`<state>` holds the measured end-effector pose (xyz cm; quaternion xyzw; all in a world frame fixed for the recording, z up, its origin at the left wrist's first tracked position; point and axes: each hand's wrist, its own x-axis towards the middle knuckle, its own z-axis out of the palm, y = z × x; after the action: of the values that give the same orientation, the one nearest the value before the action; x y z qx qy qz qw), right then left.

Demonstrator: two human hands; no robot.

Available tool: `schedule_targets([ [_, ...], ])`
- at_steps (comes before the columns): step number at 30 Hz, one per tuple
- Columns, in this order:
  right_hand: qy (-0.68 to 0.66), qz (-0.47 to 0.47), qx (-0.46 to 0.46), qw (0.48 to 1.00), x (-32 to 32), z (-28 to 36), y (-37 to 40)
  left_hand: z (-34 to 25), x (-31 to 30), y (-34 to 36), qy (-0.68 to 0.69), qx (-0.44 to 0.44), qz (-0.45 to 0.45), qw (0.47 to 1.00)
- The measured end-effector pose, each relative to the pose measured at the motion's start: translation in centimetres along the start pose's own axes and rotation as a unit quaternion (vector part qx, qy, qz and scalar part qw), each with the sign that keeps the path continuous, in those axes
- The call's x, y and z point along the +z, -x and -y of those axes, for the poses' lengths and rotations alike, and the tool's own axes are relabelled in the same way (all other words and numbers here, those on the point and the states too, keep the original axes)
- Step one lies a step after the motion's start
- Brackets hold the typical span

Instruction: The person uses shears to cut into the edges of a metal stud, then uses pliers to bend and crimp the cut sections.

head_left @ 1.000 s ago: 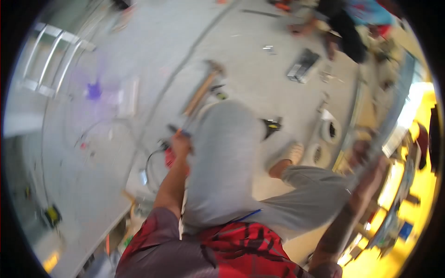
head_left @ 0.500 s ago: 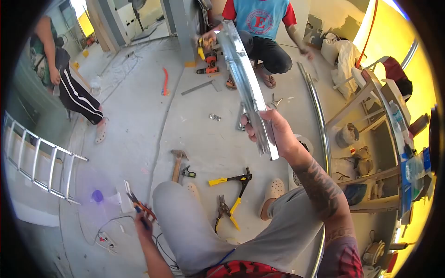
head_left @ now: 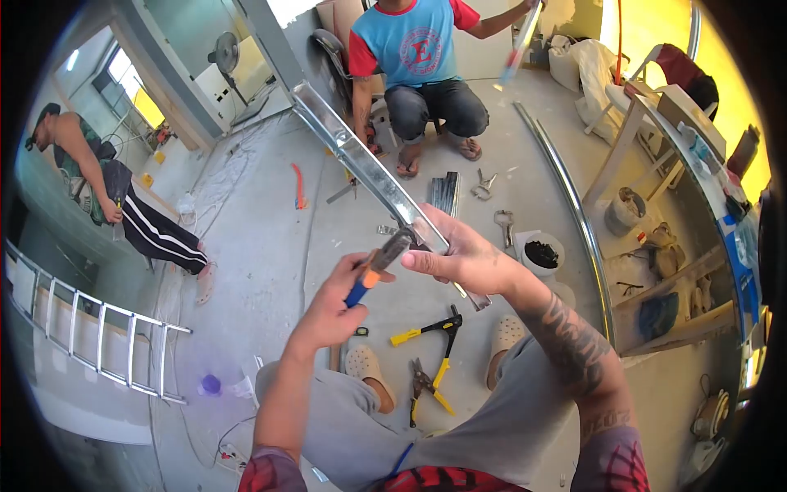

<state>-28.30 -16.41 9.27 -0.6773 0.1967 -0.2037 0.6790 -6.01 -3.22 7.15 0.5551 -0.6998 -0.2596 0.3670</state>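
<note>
The upraised left hand [head_left: 334, 307] grips a blue-handled tool [head_left: 379, 266], the right hand [head_left: 469, 252] a metal channel [head_left: 361, 162], yellow-handled snips [head_left: 422, 380] lying within the floor's [head_left: 250, 254] edges.

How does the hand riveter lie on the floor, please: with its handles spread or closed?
The hand riveter is spread open: its two yellow grips lie well apart, forming a wide V.

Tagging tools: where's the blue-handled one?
Head view, centre: blue-handled tool in the left hand, its tip at the metal channel the right hand holds.
</note>
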Motion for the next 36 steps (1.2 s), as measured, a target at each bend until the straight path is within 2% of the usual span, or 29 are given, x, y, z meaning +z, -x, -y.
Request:
schedule_targets([
  [1, 0.010, -0.013, -0.022, 1.000, 0.0, -0.1, 0.2, 0.2, 0.8, -0.2, 0.063, -0.029, 0.017, 0.997],
  [2, 0.019, -0.024, -0.042, 0.999, 0.0, -0.2, 0.4, 0.2, 1.2, -0.3, 0.068, -0.031, 0.017, 0.997],
  [3, 0.018, -0.021, -0.034, 0.999, -0.1, -0.1, 0.5, 0.0, 1.3, -0.3, 0.046, -0.026, 0.024, 0.998],
  [5, 0.033, -0.021, 0.043, 0.998, -0.4, 0.2, 0.4, 0.1, 1.5, -0.2, 0.026, -0.028, 0.028, 0.999],
  [8, 0.029, -0.021, -0.002, 0.999, -0.3, -0.2, 0.2, 0.8, 1.4, -0.4, 0.041, -0.022, 0.031, 0.998],
  [14, 0.058, -0.027, 0.017, 0.998, -0.2, -0.4, -0.8, 0.9, 1.5, 0.3, 0.052, -0.083, 0.020, 0.995],
  [16, 0.050, -0.012, 0.029, 0.998, -0.3, -0.4, -1.0, 0.9, 2.2, 0.7, 0.035, -0.058, -0.073, 0.995],
  [18, 0.042, 0.000, 0.040, 0.998, -0.2, -0.4, -1.1, 1.2, 2.6, 0.7, 0.070, -0.057, -0.081, 0.993],
  [20, 0.082, -0.010, -0.018, 0.996, 0.3, -0.5, -1.1, 1.3, 2.5, 0.6, 0.105, -0.055, -0.091, 0.989],
  [21, 0.082, -0.008, -0.015, 0.996, 0.6, -1.0, -1.2, 1.2, 2.0, 0.6, 0.052, -0.072, -0.047, 0.995],
  [22, 0.136, -0.048, -0.045, 0.988, 0.8, -1.7, -1.3, 1.1, 1.8, 0.6, -0.002, -0.088, -0.003, 0.996],
  [23, 0.189, -0.087, -0.075, 0.975, 1.1, -2.1, -1.4, 1.3, 1.8, 0.7, 0.000, -0.090, -0.004, 0.996],
  [24, 0.189, -0.083, -0.073, 0.976, 1.5, -2.0, -1.3, 1.4, 2.1, 0.8, -0.051, -0.094, -0.040, 0.993],
  [26, 0.310, -0.162, -0.106, 0.931, 1.9, -1.5, -1.1, 1.3, 2.3, 0.9, -0.101, -0.097, -0.076, 0.987],
  [27, 0.312, -0.161, -0.106, 0.930, 1.8, -1.8, -1.2, 1.0, 2.3, 1.0, -0.088, -0.093, -0.073, 0.989],
  [29, 0.208, -0.141, -0.145, 0.957, 1.5, -2.8, -1.7, 0.5, 2.2, 0.9, -0.077, -0.087, -0.072, 0.991],
  [31, 0.216, -0.136, -0.125, 0.959, 1.5, -2.2, -1.5, 0.1, 2.5, 0.9, -0.021, -0.089, -0.044, 0.995],
  [36, 0.235, -0.128, -0.094, 0.959, 1.4, -1.8, -1.6, 0.6, 2.5, 1.0, -0.015, -0.081, -0.040, 0.996],
])
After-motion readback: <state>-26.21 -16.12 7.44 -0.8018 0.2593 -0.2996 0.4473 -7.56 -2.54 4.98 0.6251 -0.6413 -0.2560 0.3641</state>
